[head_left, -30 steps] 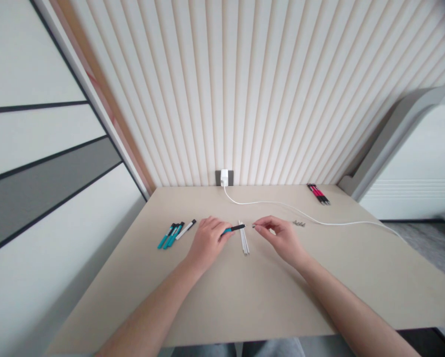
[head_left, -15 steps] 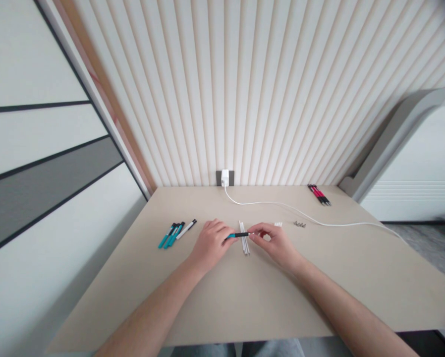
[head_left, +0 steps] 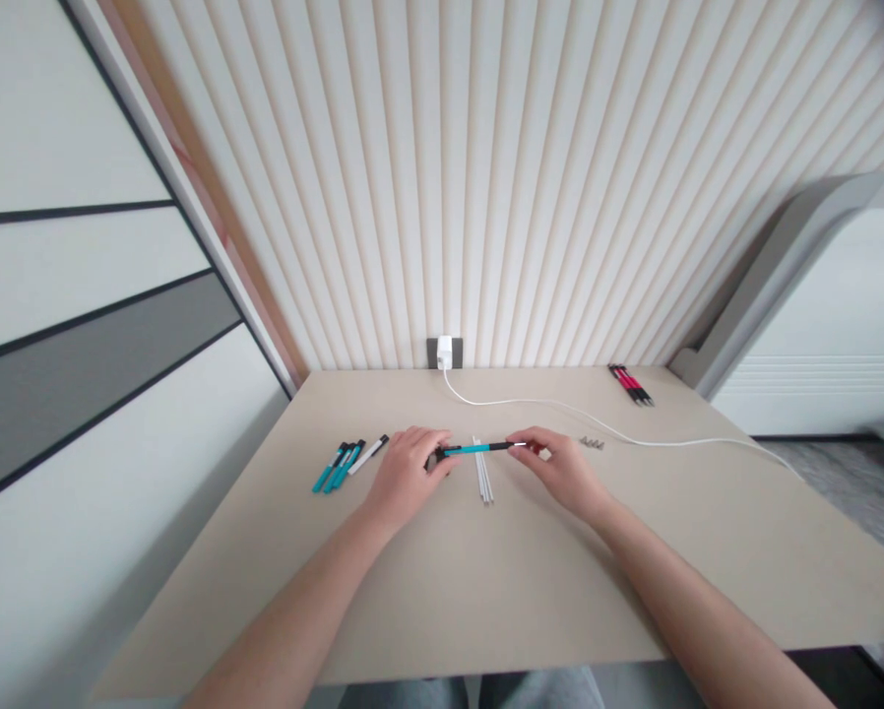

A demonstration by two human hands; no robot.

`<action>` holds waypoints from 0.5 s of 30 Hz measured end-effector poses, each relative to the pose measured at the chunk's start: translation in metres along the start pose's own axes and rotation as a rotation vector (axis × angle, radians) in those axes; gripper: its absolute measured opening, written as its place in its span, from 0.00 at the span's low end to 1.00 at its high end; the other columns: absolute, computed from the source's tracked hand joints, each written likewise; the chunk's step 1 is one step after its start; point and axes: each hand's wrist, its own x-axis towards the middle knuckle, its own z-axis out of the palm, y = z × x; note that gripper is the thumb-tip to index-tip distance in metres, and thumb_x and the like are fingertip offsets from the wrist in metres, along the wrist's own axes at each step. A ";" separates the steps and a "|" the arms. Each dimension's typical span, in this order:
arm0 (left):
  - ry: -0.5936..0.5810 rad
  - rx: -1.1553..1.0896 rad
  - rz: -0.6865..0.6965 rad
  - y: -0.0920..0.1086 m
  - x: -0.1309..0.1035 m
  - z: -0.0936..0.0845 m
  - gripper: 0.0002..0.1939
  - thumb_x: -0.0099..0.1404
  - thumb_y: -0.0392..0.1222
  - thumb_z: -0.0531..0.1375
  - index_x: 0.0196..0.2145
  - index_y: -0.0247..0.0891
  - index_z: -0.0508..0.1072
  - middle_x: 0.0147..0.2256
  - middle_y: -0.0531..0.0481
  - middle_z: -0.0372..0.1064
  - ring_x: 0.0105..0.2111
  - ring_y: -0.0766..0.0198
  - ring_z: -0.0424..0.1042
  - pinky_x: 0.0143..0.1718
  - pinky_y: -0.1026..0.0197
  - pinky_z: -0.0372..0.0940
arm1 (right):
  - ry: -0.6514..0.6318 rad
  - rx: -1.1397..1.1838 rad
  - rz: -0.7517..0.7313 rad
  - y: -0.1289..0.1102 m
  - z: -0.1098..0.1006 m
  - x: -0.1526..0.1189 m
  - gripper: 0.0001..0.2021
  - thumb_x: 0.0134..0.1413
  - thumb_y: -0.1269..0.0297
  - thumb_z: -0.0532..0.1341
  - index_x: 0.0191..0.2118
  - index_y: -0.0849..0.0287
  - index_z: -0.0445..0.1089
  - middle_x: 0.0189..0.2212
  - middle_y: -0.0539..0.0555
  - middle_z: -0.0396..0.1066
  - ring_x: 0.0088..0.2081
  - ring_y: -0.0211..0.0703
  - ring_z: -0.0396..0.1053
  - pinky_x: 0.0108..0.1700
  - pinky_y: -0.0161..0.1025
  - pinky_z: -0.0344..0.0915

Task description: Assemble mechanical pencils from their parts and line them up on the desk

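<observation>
Left hand (head_left: 407, 463): closed on the pen (head_left: 477, 449) at its black rear end, thumb below.
Right hand (head_left: 558, 468): thumb and finger pinched at the pen's other end, past the black grip.
Between the hands: a gap, bridged by the pen, with its teal middle in the open.
Pen: nearly level, running left to right, in front of the body and over the upper part of the white sticks.
Pale sliver (head_left: 519, 444): at the right fingertips, in line with the pen; I cannot tell if it is part of the pen.
White sticks (head_left: 484, 480): a narrow bunch on the table (head_left: 531, 601), pointing away from the person.
Teal tubes (head_left: 339, 468): three, black-ended, slanting side by side to the left of the left hand.
White tube (head_left: 368, 455): black-ended, lying between the teal tubes and the left hand.
Metal bits (head_left: 592, 443): a short row just beyond the right hand, too small to make out.
Red pens (head_left: 632, 385): grouped at the far right, near the wall (head_left: 453, 177).
Cable (head_left: 535, 401): white, curving right across the table from the plug (head_left: 445, 352).
</observation>
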 end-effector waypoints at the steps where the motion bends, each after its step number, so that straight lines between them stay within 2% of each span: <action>1: 0.015 -0.044 -0.048 -0.002 0.001 -0.001 0.14 0.59 0.41 0.64 0.44 0.40 0.72 0.38 0.48 0.74 0.39 0.57 0.71 0.44 0.55 0.62 | 0.012 0.013 0.015 0.002 -0.003 0.001 0.11 0.55 0.57 0.60 0.39 0.56 0.75 0.33 0.53 0.74 0.32 0.42 0.67 0.37 0.39 0.64; 5: 0.009 -0.271 -0.262 -0.005 0.004 -0.005 0.11 0.62 0.45 0.60 0.41 0.39 0.74 0.36 0.49 0.75 0.35 0.60 0.72 0.40 0.60 0.65 | 0.031 0.094 0.099 0.010 -0.010 0.004 0.12 0.54 0.56 0.61 0.39 0.57 0.75 0.32 0.53 0.75 0.33 0.43 0.69 0.38 0.40 0.65; 7: 0.000 -0.364 -0.326 -0.004 0.005 -0.008 0.12 0.64 0.47 0.58 0.40 0.39 0.75 0.36 0.49 0.75 0.35 0.61 0.72 0.39 0.61 0.65 | 0.034 0.129 0.126 0.013 -0.010 0.005 0.13 0.53 0.56 0.62 0.40 0.57 0.75 0.30 0.53 0.75 0.32 0.43 0.69 0.37 0.40 0.65; 15: -0.027 -0.596 -0.401 -0.005 0.005 -0.004 0.14 0.62 0.48 0.59 0.39 0.36 0.76 0.34 0.47 0.76 0.35 0.60 0.73 0.37 0.62 0.65 | 0.044 0.214 0.139 0.018 -0.007 0.008 0.13 0.52 0.56 0.63 0.41 0.58 0.73 0.30 0.53 0.73 0.31 0.41 0.69 0.36 0.39 0.65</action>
